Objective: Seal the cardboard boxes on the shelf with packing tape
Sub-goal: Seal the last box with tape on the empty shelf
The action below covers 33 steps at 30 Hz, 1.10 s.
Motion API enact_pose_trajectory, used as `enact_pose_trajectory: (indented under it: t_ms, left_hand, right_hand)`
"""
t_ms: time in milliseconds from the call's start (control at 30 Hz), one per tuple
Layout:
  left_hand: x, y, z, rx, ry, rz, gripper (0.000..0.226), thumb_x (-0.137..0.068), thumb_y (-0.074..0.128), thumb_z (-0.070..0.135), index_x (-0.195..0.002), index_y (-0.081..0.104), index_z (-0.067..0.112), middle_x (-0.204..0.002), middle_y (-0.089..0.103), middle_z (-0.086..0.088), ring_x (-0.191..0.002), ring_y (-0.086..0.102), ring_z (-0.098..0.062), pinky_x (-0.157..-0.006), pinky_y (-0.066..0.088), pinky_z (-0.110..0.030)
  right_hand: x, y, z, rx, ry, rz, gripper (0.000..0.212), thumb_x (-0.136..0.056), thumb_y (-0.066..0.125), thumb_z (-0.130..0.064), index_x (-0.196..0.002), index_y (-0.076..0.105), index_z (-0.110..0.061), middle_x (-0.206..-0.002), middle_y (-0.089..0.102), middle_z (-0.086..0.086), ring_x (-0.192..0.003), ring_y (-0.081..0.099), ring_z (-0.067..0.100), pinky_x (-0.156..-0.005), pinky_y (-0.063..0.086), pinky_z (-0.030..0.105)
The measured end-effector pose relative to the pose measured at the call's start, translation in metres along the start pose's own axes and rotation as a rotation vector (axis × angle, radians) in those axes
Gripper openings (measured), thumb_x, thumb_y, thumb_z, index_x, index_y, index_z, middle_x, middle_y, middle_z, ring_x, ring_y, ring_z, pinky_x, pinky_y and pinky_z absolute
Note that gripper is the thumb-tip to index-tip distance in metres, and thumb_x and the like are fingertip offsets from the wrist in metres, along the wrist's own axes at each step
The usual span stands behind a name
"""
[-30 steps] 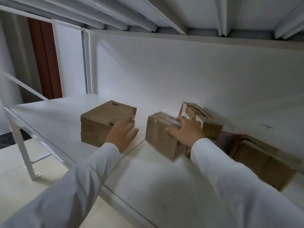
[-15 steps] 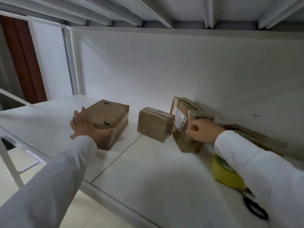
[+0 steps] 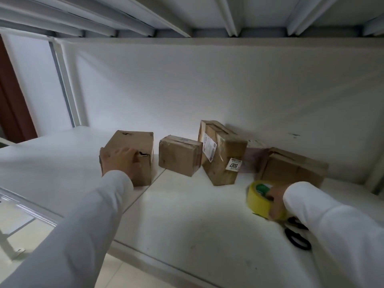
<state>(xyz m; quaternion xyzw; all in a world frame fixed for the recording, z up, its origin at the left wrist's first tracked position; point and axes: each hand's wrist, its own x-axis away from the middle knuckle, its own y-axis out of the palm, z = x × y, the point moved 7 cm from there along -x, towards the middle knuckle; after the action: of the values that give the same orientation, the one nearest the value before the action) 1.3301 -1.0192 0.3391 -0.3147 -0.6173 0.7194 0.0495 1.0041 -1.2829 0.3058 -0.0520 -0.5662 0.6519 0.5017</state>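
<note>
Several brown cardboard boxes stand on the white shelf [image 3: 187, 215]. My left hand [image 3: 120, 163] rests on the near top corner of the leftmost box [image 3: 135, 142], fingers curled over its edge. A small box [image 3: 178, 156] sits to its right, then a tilted box with white labels [image 3: 224, 154], then a low box [image 3: 291, 167] against the back wall. My right hand [image 3: 274, 198] grips a roll of yellow packing tape [image 3: 258, 199] standing on the shelf at the right, fingers through its core.
Black-handled scissors [image 3: 297, 235] lie on the shelf just behind the tape roll, partly under my right sleeve. The shelf's front edge runs diagonally at lower left, with the floor below. An upper shelf hangs close overhead.
My right hand left the labelled box and came down to the tape roll, taking hold of it. My left hand slid from the left box's far side to its near top corner.
</note>
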Motion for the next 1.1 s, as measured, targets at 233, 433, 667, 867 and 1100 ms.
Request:
enact_pose_trajectory:
  t_ms: [233, 433, 667, 867, 1100]
  left_hand:
    - [-0.002, -0.027, 0.011, -0.118, 0.136, -0.004, 0.027, -0.098, 0.041, 0.031, -0.115, 0.062, 0.029, -0.116, 0.059, 0.008, -0.108, 0.054, -0.018, -0.095, 0.032, -0.028]
    - [0.015, -0.04, 0.018, -0.204, 0.237, 0.076, 0.028, -0.098, 0.039, 0.033, -0.101, 0.066, 0.03, -0.102, 0.063, 0.014, -0.098, 0.058, -0.012, -0.096, 0.031, -0.028]
    - [0.056, -0.097, 0.017, 0.337, 0.223, 0.352, 0.023, -0.097, 0.046, 0.026, -0.093, 0.063, 0.011, -0.096, 0.061, -0.006, -0.091, 0.055, -0.028, -0.083, 0.036, -0.034]
    - [0.116, -0.116, 0.083, 0.491, 0.585, 0.356, 0.035, -0.09, 0.033, 0.043, -0.084, 0.057, 0.019, -0.085, 0.058, -0.006, -0.08, 0.055, -0.03, -0.073, 0.045, -0.038]
    - [0.165, -0.086, 0.151, 0.226, 1.038, 0.345, 0.032, -0.087, 0.041, 0.033, -0.072, 0.063, 0.015, -0.074, 0.062, -0.001, -0.061, 0.059, -0.02, -0.061, 0.044, -0.025]
  right_hand:
    - [0.0, -0.003, -0.011, 0.103, 0.004, 0.037, 0.076, -0.092, 0.048, -0.046, -0.152, 0.011, -0.021, -0.158, 0.016, 0.007, -0.143, 0.023, 0.027, -0.112, 0.023, 0.034]
    - [0.001, -0.003, -0.012, 0.043, 0.007, 0.063, 0.072, -0.093, 0.048, -0.043, -0.152, 0.013, -0.019, -0.156, 0.02, 0.009, -0.141, 0.027, 0.027, -0.112, 0.027, 0.033]
    - [0.018, -0.004, -0.017, -0.472, -0.111, 0.302, 0.056, -0.102, 0.029, -0.038, -0.148, 0.023, -0.008, -0.155, 0.023, 0.009, -0.142, 0.023, 0.025, -0.113, 0.017, 0.032]
    - [0.041, -0.018, 0.012, -1.008, -0.156, 0.43, 0.037, -0.09, 0.057, -0.035, -0.108, 0.063, -0.003, -0.107, 0.062, 0.015, -0.092, 0.058, 0.03, -0.077, 0.041, 0.03]
    - [0.085, -0.04, 0.053, -1.374, -0.194, 0.54, 0.041, -0.079, 0.06, -0.045, -0.101, 0.061, -0.01, -0.101, 0.065, 0.012, -0.091, 0.06, 0.031, -0.088, 0.049, 0.035]
